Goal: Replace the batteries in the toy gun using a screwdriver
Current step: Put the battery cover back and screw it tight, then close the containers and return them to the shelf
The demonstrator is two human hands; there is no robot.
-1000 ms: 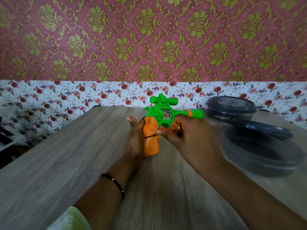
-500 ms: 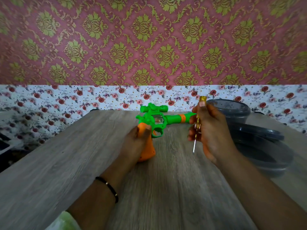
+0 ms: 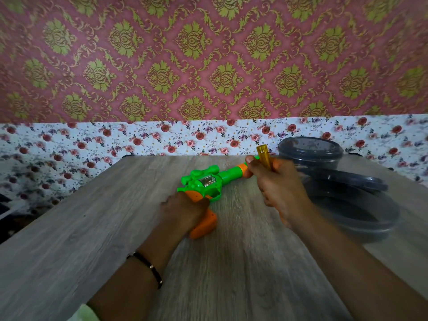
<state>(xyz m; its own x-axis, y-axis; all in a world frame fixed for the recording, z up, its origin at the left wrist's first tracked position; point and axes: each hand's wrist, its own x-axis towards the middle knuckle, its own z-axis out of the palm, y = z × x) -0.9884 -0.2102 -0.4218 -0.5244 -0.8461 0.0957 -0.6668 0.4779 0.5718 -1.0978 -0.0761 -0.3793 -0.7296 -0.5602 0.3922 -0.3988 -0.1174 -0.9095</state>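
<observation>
The toy gun (image 3: 209, 181) lies on its side in the middle of the tabletop (image 3: 69, 228). It is green with an orange handle, and its barrel points away from you and to the right. Your left hand (image 3: 183, 210) lies over the orange handle with its fingers curled on it. Your right hand (image 3: 278, 181) is by the tip of the barrel. Its fingers are wrapped around the screwdriver (image 3: 265, 156), and the yellow end sticks up out of your fist. You cannot see the metal part. A thin black band (image 3: 148, 267) is on your left wrist. Just to the right of your right hand sit a dark round tub (image 3: 310, 151), a dark lid (image 3: 361, 181) and a big dark bowl (image 3: 370, 216)
</observation>
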